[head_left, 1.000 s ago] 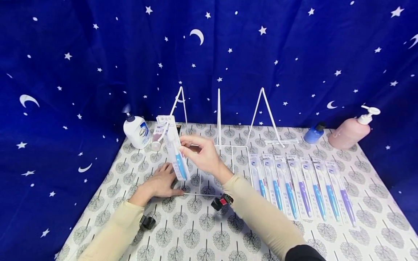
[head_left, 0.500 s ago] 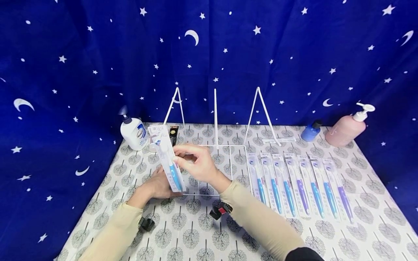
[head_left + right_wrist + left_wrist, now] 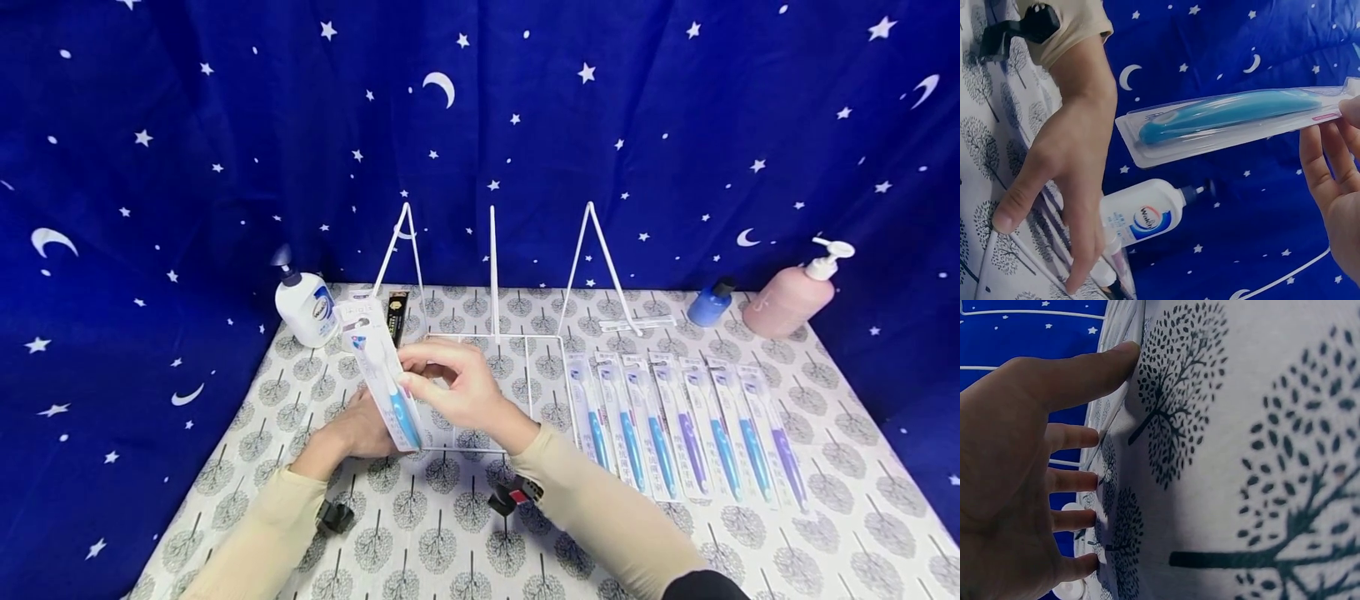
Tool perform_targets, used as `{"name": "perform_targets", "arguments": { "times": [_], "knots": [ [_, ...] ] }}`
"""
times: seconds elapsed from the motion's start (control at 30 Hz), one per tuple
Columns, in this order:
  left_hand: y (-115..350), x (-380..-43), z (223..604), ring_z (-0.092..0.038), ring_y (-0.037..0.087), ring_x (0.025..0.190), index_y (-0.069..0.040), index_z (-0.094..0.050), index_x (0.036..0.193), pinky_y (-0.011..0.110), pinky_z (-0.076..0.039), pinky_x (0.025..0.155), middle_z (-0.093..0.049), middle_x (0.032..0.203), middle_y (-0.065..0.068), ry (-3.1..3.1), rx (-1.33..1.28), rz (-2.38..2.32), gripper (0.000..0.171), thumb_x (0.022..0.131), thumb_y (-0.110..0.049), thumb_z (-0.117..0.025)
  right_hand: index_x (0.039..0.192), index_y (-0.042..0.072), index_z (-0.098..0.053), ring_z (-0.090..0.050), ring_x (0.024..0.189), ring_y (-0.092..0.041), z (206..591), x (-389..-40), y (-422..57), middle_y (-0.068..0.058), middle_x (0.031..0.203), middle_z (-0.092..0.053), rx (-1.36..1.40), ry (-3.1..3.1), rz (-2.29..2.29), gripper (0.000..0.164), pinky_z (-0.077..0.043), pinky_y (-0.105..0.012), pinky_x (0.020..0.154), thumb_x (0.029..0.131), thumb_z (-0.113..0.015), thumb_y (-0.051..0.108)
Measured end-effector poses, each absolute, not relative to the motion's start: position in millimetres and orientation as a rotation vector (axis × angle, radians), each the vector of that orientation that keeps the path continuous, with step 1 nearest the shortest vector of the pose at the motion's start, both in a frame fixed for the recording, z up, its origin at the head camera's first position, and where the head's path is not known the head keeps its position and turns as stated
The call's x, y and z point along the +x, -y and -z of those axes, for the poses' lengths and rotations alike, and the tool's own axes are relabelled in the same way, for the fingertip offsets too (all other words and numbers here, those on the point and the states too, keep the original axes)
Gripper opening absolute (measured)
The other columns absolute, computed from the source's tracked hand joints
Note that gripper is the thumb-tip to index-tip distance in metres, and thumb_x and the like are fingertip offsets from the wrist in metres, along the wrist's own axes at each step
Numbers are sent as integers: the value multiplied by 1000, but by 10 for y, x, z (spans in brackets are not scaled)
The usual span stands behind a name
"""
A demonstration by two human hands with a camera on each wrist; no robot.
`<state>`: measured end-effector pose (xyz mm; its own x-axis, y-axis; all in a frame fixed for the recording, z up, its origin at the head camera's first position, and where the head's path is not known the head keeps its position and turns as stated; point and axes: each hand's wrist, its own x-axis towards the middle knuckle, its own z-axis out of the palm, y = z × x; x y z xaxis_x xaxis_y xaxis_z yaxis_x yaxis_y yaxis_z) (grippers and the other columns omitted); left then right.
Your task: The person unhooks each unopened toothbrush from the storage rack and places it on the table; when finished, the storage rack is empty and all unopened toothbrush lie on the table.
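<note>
My right hand (image 3: 461, 390) pinches a packaged toothbrush (image 3: 380, 375) with a blue handle in a clear blister pack. In the right wrist view, thumb and fingers hold the pack (image 3: 1229, 120) by its edge, with its handle end pointing toward the left hand. The pack hangs tilted at the left side of a white wire rack (image 3: 493, 267) and partly covers the left hand (image 3: 347, 429) in the head view. That left hand rests at the rack's base with its fingers extended. In the left wrist view, the fingertips (image 3: 1088, 481) meet the tree-print cloth.
Several packaged toothbrushes (image 3: 686, 429), blue and purple, lie in a row at the right. A white pump bottle (image 3: 306, 310) and a black box (image 3: 397, 315) stand behind the left hand. A blue bottle (image 3: 709, 307) and a pink pump bottle (image 3: 789, 302) are at the back right.
My right hand has brought the toothbrush pack down and a little left, uncovering the black box behind it. The left hand keeps its place; the head view has shifted slightly.
</note>
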<state>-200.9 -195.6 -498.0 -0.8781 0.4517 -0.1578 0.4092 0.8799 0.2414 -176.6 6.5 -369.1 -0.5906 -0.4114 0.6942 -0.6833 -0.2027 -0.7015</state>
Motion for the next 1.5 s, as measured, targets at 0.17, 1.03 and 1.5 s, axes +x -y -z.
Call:
{"name": "perform_targets", "arguments": {
  "times": [0.17,1.03,1.5],
  "knots": [
    [1955,-2008,4953,-26,37,133,-16,-43,134,59,-18,108,-44,139,7,-2833,691,-336,77,70,-50,-68,97,-14,-60,-59,70,-21,3681,-1720,-149,-19,82,-62,1409,1721,-1875,22,-57,-31,62,75,-62,-13],
    [1953,-2014,4987,-20,36,134,-25,-25,144,63,-21,105,-18,151,11,-2826,716,-226,90,71,-65,-60,102,-22,-56,-64,77,-22,3364,-1329,-1330,-21,93,-67,1463,1304,-1878,27,-56,-28,66,76,-59,-15],
    [1942,-2004,4966,-19,36,134,-25,-25,144,64,-20,105,-18,150,11,-2823,709,-227,90,71,-65,-60,97,-32,-50,-64,73,-24,3547,-1190,-2183,-27,90,-65,980,1340,-1931,28,-55,-24,70,71,-56,-27]
  ]
}}
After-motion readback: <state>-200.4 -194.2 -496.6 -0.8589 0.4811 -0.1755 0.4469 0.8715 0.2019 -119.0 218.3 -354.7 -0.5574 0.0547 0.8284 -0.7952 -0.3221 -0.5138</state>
